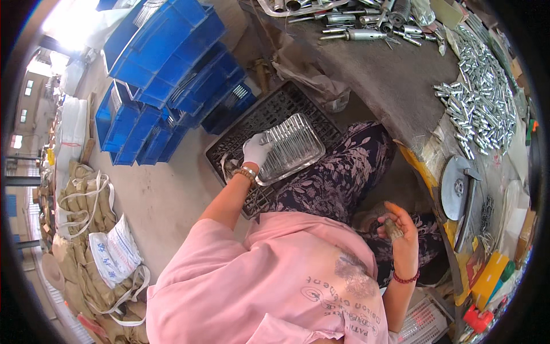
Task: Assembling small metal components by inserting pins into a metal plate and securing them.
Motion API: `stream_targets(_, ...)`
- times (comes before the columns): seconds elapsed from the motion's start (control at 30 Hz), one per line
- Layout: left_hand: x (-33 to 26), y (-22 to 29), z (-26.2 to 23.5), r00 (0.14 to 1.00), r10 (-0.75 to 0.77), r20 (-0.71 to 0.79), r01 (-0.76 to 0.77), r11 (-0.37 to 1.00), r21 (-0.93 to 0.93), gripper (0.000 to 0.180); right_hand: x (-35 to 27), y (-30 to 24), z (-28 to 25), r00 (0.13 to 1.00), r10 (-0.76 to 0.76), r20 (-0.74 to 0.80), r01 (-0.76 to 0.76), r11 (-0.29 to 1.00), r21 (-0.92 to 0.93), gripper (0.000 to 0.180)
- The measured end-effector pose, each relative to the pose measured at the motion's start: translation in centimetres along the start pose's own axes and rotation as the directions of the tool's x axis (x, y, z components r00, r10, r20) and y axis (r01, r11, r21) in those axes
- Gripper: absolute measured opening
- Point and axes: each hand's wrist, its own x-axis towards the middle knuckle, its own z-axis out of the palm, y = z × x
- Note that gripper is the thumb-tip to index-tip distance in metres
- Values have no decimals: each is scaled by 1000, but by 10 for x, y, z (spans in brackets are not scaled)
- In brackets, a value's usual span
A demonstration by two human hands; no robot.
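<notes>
My left hand (pixel 258 151), in a white glove, reaches over the left side of a shiny metal tray (pixel 315 153). Its fingers are bent down at the slim metal rods (pixel 289 140) lined up in that tray; what they pinch is too small to make out. Bare and raised by my right thigh, my right hand (pixel 405 226) has curled fingers around a small grey-brown piece (pixel 393 229). Whether that piece is a finger cover or a held part I cannot tell. The tray lies tilted on a black plastic crate (pixel 229 148) beside my lap.
Blue bins (pixel 166 57) with metal rods are stacked at the far left. On the workbench (pixel 372 69) at right lie a heap of small metal pins (pixel 478 109), metal tool parts (pixel 366 34) and a round grey disc (pixel 454 186). Brown sacks (pixel 86 212) fill the left side.
</notes>
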Motion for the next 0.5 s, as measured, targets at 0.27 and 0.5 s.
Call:
stream_targets(0.27,-28,78,-1,992,-91,85,67,964,256,57,-8,26,-6,989,71,-133,-69,997,19,39)
stream_targets(0.5,-45,89,-23,996,-79,43,66,966,250,55,-17,3,-1,991,-130,37,133,986,-104,41)
